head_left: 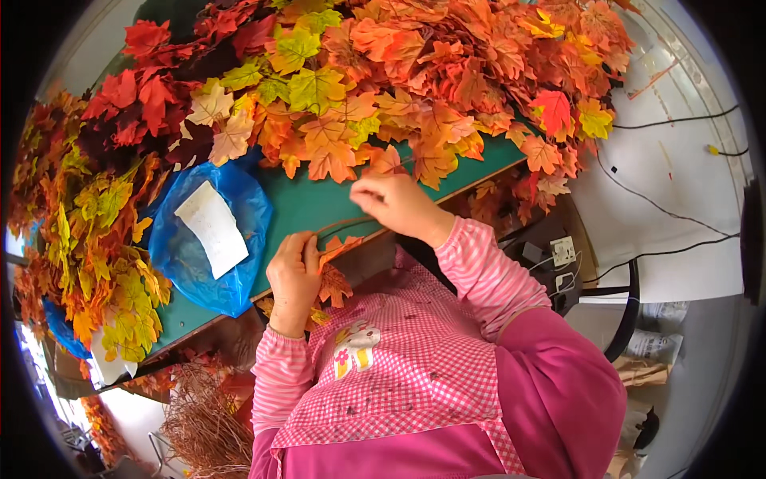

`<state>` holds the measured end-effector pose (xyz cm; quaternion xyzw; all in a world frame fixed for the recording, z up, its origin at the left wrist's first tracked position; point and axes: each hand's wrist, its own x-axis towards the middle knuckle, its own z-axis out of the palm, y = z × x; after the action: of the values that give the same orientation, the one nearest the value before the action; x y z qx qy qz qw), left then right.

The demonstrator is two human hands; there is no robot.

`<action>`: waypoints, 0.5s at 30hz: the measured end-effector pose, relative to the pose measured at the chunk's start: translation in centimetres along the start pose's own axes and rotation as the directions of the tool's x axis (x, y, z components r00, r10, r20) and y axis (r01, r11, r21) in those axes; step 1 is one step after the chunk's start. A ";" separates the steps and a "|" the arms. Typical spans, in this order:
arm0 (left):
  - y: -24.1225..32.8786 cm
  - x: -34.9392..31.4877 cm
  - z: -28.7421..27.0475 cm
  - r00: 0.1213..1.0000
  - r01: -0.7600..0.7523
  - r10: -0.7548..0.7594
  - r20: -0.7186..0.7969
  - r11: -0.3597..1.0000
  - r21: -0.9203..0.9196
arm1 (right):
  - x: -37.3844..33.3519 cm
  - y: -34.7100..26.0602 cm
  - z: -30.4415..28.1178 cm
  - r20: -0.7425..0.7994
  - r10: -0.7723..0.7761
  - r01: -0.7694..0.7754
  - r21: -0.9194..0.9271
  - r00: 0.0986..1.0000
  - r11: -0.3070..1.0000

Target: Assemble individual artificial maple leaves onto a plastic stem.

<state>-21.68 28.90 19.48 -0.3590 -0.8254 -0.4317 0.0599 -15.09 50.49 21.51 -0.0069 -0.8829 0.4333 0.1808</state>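
Observation:
My left hand (pixel 293 275) grips a thin brown vine stem (pixel 345 225) with orange artificial maple leaves (pixel 335 283) hanging from it, at the near edge of the green table (pixel 307 203). My right hand (pixel 392 199) pinches the same stem farther along, just above the table, fingers closed on it. A large heap of orange, red and yellow-green artificial leaves (pixel 383 72) lies right behind my right hand.
A blue plastic bag (pixel 191 255) with a white paper slip (pixel 212 227) lies on the table left of my hands. More leaf bundles (pixel 88 239) pile at the left. Dry brown twigs (pixel 203 415) sit below the table. Cables and a socket (pixel 562 251) are at the right.

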 end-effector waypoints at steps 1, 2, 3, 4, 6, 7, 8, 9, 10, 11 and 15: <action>0.0 0.0 0.0 1.000 0.011 -0.011 -0.001 1.000 -0.003 | -0.6 0.2 -0.8 -0.031 0.093 -0.094 -0.020 0.995 0.995; 0.0 -0.1 0.0 0.999 0.042 -0.042 0.007 0.999 -0.010 | -1.5 0.5 -2.0 -0.126 0.054 -0.060 -0.051 0.991 0.997; 0.0 -0.1 0.0 1.000 0.021 -0.021 -0.002 1.000 -0.004 | -1.9 1.2 -3.0 -0.199 0.138 -0.134 0.034 0.970 0.990; 0.0 -0.1 0.0 1.000 0.017 -0.017 0.004 1.000 0.009 | -2.5 1.8 -4.3 -0.291 0.220 -0.222 0.027 0.931 0.975; 0.0 -0.1 0.0 1.000 0.015 -0.015 0.008 1.000 0.023 | -3.2 3.9 -7.7 -0.488 0.249 -0.361 -0.150 0.837 0.920; 0.1 -0.1 0.0 1.000 0.015 -0.015 0.003 1.000 0.011 | -2.7 5.3 -8.8 -0.598 0.081 -0.316 -0.299 0.798 0.900; 0.1 -0.1 0.0 1.000 0.027 -0.027 0.007 1.000 -0.013 | -2.8 6.6 -10.6 -0.554 0.154 -0.379 -0.319 0.818 0.869; 0.1 -0.1 0.0 1.000 0.018 -0.018 0.000 1.000 0.000 | -2.7 7.7 -11.5 -0.565 0.040 -0.381 -0.499 0.824 0.778; 0.2 -0.1 0.0 1.000 0.021 -0.021 0.002 1.000 0.009 | -2.1 8.8 -11.9 -0.587 0.079 -0.463 -0.540 0.806 0.702; 0.2 -0.1 0.0 0.999 0.035 -0.035 0.006 0.999 0.012 | -1.8 9.6 -12.5 -0.557 0.084 -0.454 -0.572 0.827 0.683; 0.2 -0.1 0.2 0.999 0.031 -0.030 -0.012 0.999 0.033 | -1.1 10.3 -14.1 -0.487 0.279 -0.550 -0.604 0.828 0.577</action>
<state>-21.42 29.03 19.47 -0.3429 -0.8375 -0.4206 0.0640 -10.99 67.51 21.14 -0.3618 -0.9069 0.0718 0.2038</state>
